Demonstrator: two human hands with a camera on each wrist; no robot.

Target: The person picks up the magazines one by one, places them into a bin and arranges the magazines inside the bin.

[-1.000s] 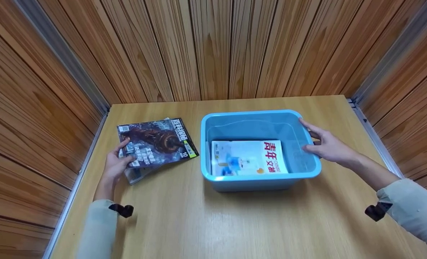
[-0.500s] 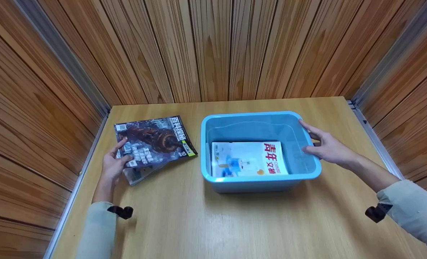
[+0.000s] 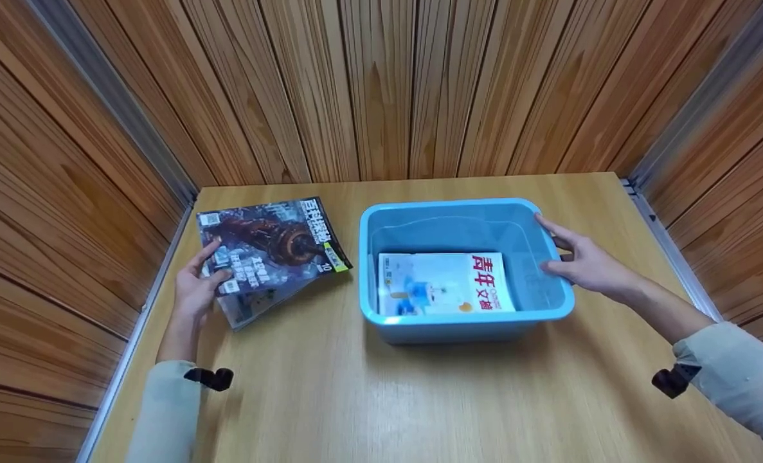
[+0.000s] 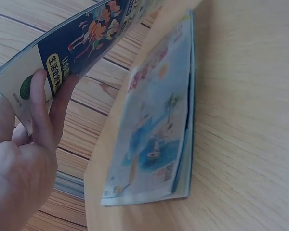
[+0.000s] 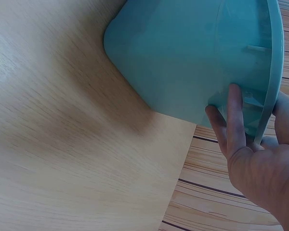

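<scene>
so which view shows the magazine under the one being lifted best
The left wrist view: the lower magazine lies flat on the table, its pale illustrated cover fully showing. In the head view only a corner peeks out beneath the dark magazine held by the left hand. The right wrist view misses it.

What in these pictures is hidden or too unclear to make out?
- Lower magazine: in the head view its cover is hidden by the dark magazine that the left hand grips.
- Right hand on the blue bin: in the right wrist view its thumb is cut off by the frame edge.
- White magazine: small print unreadable.
</scene>
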